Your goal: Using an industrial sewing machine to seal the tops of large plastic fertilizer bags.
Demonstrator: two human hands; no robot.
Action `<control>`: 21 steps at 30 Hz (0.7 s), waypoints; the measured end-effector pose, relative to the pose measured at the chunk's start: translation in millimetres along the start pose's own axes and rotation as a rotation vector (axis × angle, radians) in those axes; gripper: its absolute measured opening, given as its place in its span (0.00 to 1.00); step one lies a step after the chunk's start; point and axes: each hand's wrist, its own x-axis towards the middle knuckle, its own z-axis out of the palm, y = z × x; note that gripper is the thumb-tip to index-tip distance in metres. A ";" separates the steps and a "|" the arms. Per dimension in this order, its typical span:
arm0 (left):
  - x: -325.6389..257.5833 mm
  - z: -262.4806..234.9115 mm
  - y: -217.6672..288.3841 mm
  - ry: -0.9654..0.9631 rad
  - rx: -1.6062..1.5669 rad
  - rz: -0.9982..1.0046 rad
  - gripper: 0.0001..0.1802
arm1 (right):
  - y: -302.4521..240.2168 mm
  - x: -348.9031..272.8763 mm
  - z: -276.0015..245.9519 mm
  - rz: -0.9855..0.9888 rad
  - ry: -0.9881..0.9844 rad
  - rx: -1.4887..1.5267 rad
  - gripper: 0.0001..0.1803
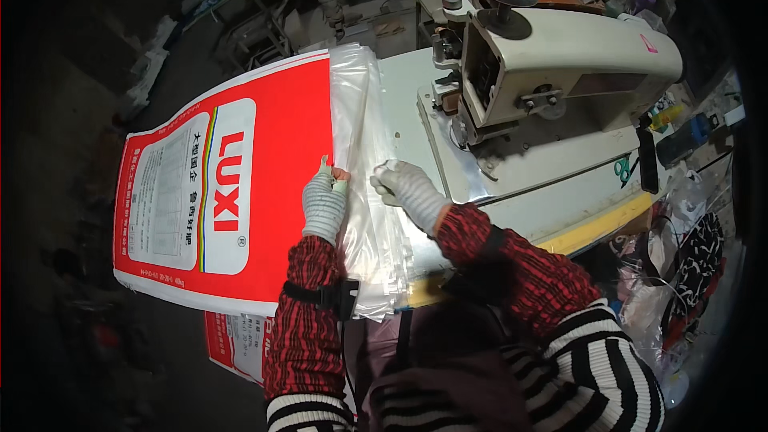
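Observation:
A stack of red and white woven sacks lies on the left of the work table, with clear plastic liners sticking out of the open ends on the right. My left hand, in a pale glove with bare fingertips showing, pinches the top sack's edge where the liner comes out. Close by on the right, my gloved right hand has its fingers curled in at the liner's outer edge. The exact grip of those fingertips is partly hidden.
A cream industrial sewing machine stands on the table to the right. Green-handled scissors, a dark phone-like slab and a blue bottle lie beyond it. Another sack shows below the stack; plastic bags crowd the lower right.

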 end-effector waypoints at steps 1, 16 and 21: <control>-1.5 -0.7 2.6 0.002 -0.072 0.020 0.10 | -6.4 5.2 8.4 -0.014 0.046 -0.061 0.17; -110.4 -110.9 85.0 0.192 -0.123 0.013 0.13 | 7.8 -123.1 -15.5 -0.087 -0.115 -1.065 0.19; -217.3 -125.4 111.1 0.166 -0.242 -0.214 0.09 | -55.7 -189.5 34.6 -0.867 -0.107 -0.990 0.13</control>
